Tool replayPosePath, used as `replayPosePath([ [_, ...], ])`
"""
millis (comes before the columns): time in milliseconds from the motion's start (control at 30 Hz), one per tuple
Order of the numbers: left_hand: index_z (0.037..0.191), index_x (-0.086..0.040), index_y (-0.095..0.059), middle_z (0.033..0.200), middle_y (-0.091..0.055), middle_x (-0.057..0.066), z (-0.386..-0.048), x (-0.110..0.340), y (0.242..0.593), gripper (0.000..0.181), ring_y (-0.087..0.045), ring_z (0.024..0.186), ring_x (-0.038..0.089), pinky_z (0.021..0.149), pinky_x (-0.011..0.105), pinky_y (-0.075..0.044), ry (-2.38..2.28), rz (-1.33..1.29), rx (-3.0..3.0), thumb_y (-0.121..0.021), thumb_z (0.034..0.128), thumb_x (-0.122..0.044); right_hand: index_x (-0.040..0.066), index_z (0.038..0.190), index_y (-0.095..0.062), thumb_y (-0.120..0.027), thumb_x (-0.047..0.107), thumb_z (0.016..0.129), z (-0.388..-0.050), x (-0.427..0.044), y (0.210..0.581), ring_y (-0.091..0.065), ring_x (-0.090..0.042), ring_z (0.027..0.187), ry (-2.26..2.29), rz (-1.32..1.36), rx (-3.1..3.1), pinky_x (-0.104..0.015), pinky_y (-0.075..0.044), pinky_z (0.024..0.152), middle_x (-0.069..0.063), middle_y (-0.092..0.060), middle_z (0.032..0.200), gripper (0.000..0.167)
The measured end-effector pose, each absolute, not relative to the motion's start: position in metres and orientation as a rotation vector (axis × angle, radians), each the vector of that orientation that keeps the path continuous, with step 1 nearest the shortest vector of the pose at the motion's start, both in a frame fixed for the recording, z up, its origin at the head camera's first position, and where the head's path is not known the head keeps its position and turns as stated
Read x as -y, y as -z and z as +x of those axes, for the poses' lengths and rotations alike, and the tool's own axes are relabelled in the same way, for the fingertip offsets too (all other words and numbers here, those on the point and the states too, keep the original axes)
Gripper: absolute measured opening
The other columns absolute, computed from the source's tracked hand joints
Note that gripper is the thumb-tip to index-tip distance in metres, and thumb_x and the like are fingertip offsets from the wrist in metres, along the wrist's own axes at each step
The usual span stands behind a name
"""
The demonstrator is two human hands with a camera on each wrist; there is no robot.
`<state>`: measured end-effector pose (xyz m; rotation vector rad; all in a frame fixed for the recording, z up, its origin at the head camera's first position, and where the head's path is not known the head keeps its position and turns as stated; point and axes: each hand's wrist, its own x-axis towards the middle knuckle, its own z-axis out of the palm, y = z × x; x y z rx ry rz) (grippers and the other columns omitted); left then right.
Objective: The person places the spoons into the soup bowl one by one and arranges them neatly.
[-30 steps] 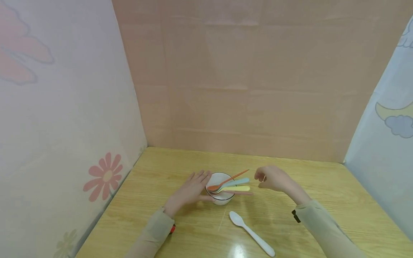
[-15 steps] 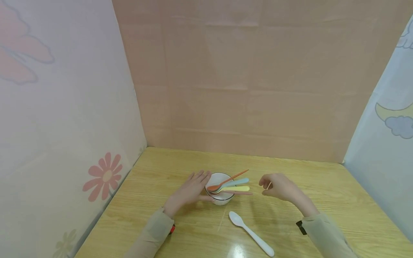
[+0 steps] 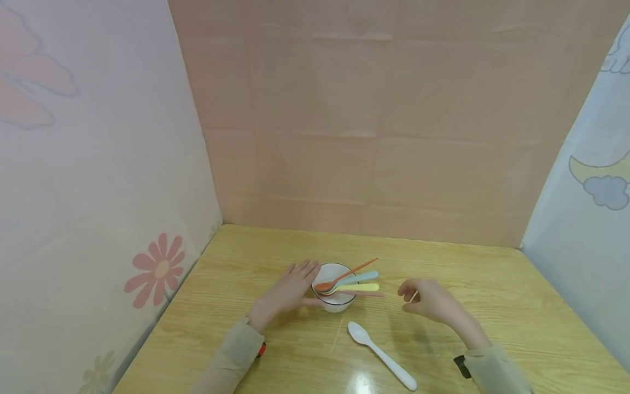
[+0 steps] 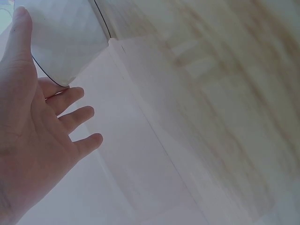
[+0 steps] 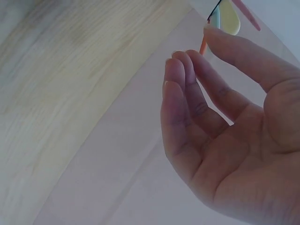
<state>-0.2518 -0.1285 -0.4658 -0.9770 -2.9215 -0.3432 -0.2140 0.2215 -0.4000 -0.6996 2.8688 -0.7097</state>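
A white bowl with a dark rim (image 3: 334, 306) stands on the table. My left hand (image 3: 287, 290) holds it from the left, thumb on the near side and fingers along the far rim. In the left wrist view, the bowl (image 4: 65, 37) sits between the thumb and index finger. Inside it lean an orange spoon (image 3: 356, 268), a light blue handle (image 3: 364, 278), a yellow-handled fork (image 3: 361, 287) and a thin pink handle (image 3: 366, 294). My right hand (image 3: 430, 300) hovers right of the bowl, fingers loosely bent, with nothing in it. A white spoon (image 3: 386, 358) lies in front.
The wooden table (image 3: 275, 241) ends at a pinkish-brown back wall (image 3: 384, 137). Pale patterned panels stand at the left (image 3: 113, 164) and right (image 3: 581, 246). The white spoon is between the two forearms, close to the near side.
My right hand has moved away from the bowl, to the right and toward me. The left hand, bowl and white spoon stay in place.
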Motion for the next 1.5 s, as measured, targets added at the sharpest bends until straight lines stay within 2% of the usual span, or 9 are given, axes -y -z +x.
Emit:
replayPosePath([
  [367,0.157,-0.004,-0.025,0.164,-0.028,0.012,-0.251,0.129,0.466,0.098,-0.026,0.152,0.035,0.122,0.057,-0.025,0.352,-0.972,2.929,-0.058,0.0877,-0.065,-0.002,0.102,-0.067,-0.074,0.006,0.082,-0.201,-0.224,0.420,-0.061,-0.004,0.073,0.871,-0.738,-2.745,-0.018,-0.051,0.063,-0.006,-0.067,0.087,0.023],
  [700,0.157,-0.004,-0.026,0.163,-0.029,0.013,-0.251,0.128,0.463,0.098,-0.026,0.152,0.035,0.121,0.058,-0.025,0.351,-0.976,2.932,-0.059,0.0876,-0.065,-0.002,0.101,-0.067,-0.071,0.003,0.082,-0.192,-0.220,0.435,-0.058,-0.002,0.072,0.932,-0.748,-2.680,-0.018,-0.050,0.063,-0.005,-0.066,0.085,0.021],
  [1000,0.158,-0.006,-0.022,0.165,-0.026,0.012,-0.250,0.128,0.464,0.098,-0.024,0.153,0.035,0.122,0.057,-0.024,0.338,-0.974,2.941,-0.055,0.0884,-0.067,-0.003,0.103,-0.066,-0.073,0.009,0.085,-0.181,-0.218,0.439,-0.062,-0.006,0.072,0.929,-0.757,-2.646,-0.017,-0.051,0.063,-0.005,-0.068,0.086,0.022],
  [1267,0.157,-0.005,-0.024,0.164,-0.027,0.012,-0.250,0.129,0.464,0.098,-0.026,0.152,0.035,0.122,0.058,-0.025,0.339,-0.983,2.917,-0.054,0.0881,-0.068,-0.001,0.098,-0.067,-0.074,0.006,0.081,-0.174,-0.211,0.440,-0.058,0.003,0.069,0.936,-0.816,-2.646,-0.018,-0.051,0.061,0.001,-0.067,0.081,0.019],
  [1500,0.157,-0.005,-0.025,0.164,-0.028,0.013,-0.250,0.129,0.465,0.098,-0.027,0.152,0.035,0.121,0.058,-0.026,0.339,-0.990,2.915,-0.056,0.0875,-0.067,0.000,0.100,-0.067,-0.075,0.013,0.084,-0.168,-0.206,0.445,-0.055,0.004,0.071,0.952,-0.783,-2.595,-0.017,-0.049,0.063,0.000,-0.067,0.084,0.023],
])
